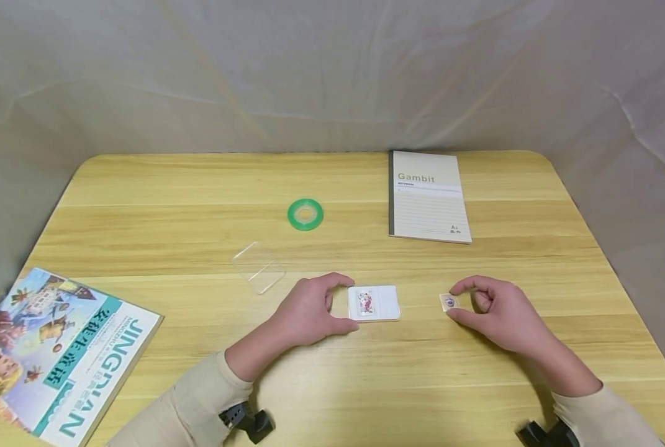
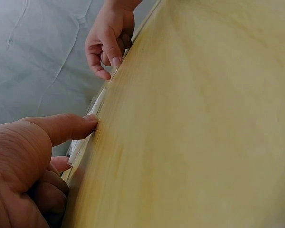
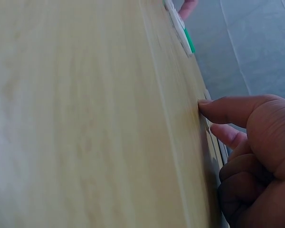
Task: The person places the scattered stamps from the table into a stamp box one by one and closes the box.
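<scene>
Sleeves of beige cloth come in from the near edge of the pale wooden worktop [image 1: 159, 217], each wrist carrying a black camera mount. To the near left a colourful illustrated book with "JINGDIAN" on its teal cover strip [image 1: 53, 354] lies at an angle, partly over the worktop's edge.

A little farther in, the left hand [image 1: 310, 310] rests on the wood with forefinger and thumb curled round the left end of a small white rectangular card case with a printed picture inside [image 1: 374, 303], pinching it from its far and near sides; the case lies flat, about the middle of the worktop. In the left wrist view the forefinger tip presses against the case's thin edge. Just to the right, apart from the case, the right hand [image 1: 497, 313] pinches a small tan square sticker with a dark round mark [image 1: 448, 302] between curled forefinger and thumb, the sticker low against the surface.

Beyond the left hand, a clear plastic rectangular lid [image 1: 258, 267] lies flat and tilted. Farther still sits a green roll of tape [image 1: 305, 214], and to its right a grey-cream notebook marked "Gambit" [image 1: 428, 195]. Wrinkled pale sheeting [image 1: 332, 74] hangs behind.
</scene>
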A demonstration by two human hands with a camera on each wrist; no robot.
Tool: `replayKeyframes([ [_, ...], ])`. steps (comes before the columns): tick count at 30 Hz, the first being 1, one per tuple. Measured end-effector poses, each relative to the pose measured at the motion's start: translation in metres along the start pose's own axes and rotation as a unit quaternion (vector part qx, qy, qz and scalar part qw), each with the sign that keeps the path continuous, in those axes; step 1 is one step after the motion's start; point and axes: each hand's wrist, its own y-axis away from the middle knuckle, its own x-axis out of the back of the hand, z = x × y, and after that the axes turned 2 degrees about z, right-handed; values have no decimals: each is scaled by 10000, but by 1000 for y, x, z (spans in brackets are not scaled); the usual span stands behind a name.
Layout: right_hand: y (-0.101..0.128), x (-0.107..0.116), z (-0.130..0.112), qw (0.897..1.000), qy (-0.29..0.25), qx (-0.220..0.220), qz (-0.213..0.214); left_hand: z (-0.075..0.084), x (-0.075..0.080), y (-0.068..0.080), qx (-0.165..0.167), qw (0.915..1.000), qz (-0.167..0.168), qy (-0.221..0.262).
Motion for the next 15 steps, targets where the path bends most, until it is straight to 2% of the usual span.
replayKeyframes([
  [15,-2,-6,-4,9999,-11,89,100,0,0,0,3,10000,-23,-9],
])
